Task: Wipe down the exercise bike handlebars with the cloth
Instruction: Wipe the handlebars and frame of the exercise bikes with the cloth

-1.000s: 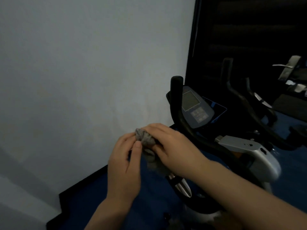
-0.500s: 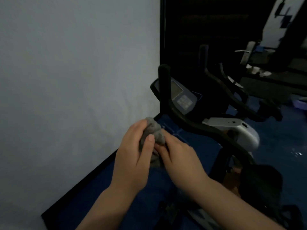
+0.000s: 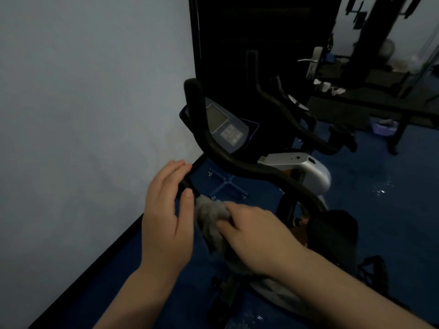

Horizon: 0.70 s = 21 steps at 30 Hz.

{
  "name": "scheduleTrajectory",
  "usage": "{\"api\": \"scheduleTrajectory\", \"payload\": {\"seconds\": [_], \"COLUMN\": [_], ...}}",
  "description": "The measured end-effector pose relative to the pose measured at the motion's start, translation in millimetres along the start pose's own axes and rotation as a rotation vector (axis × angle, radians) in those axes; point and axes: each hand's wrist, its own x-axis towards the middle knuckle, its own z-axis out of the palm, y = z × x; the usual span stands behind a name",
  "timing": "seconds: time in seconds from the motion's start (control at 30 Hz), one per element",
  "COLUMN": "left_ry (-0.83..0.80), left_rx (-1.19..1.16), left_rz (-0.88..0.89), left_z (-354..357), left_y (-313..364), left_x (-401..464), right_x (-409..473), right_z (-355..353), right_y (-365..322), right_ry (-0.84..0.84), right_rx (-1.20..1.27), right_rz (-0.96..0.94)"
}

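A crumpled grey cloth [image 3: 210, 218] is pinched in my right hand [image 3: 257, 236], low and in front of the bike. My left hand [image 3: 167, 210] is just to the cloth's left with fingers spread and raised, its thumb close to the cloth but holding nothing. The black handlebars [image 3: 240, 162] of the exercise bike curve from an upright left grip [image 3: 193, 96] down toward the right, above and beyond both hands. A second upright grip [image 3: 253, 65] stands farther back. The console [image 3: 224, 124] with a grey screen and keypad sits between the bars.
A pale wall [image 3: 83, 115] runs close along the left, with a black skirting at the blue floor [image 3: 392, 198]. The bike's silver body [image 3: 301, 167] and black saddle [image 3: 332, 231] lie to the right. A dark door with a metal handle [image 3: 311, 60] and a bench stand behind.
My left hand has let go of the cloth and opened, shifting left and up. My right hand keeps the cloth, now lower. The view has swung, showing more of the room at right.
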Motion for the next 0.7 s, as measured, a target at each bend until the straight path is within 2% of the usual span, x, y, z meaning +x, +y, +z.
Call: {"api": "scheduleTrajectory", "payload": {"seconds": [0.07, 0.13, 0.2, 0.3, 0.5, 0.7], "left_ry": [0.065, 0.114, 0.110, 0.069, 0.016, -0.046], "left_rx": [-0.033, -0.071, -0.083, -0.066, 0.017, 0.153], "left_rz": [-0.012, -0.010, 0.006, 0.035, 0.043, 0.046], "left_z": [4.3, 2.7, -1.3, -2.8, -12.6, -0.8], "left_y": [1.0, -3.3, -8.7, -9.7, -6.1, 0.4], "left_x": [2.0, 5.4, 6.6, 2.3, 18.0, 16.7], "right_x": [15.8, 15.5, 1.4, -7.7, 40.0, 12.0], "right_z": [7.2, 16.7, 23.8, 24.1, 17.6, 13.5], "right_y": [-18.8, -28.1, -21.1, -3.1, -25.7, 5.8], "right_ry": [-0.024, 0.032, 0.125, 0.183, 0.139, 0.069], "right_rx": [0.169, 0.208, 0.143, 0.004, 0.210, -0.001], "right_rz": [-0.017, -0.072, -0.137, -0.128, -0.171, -0.278]}}
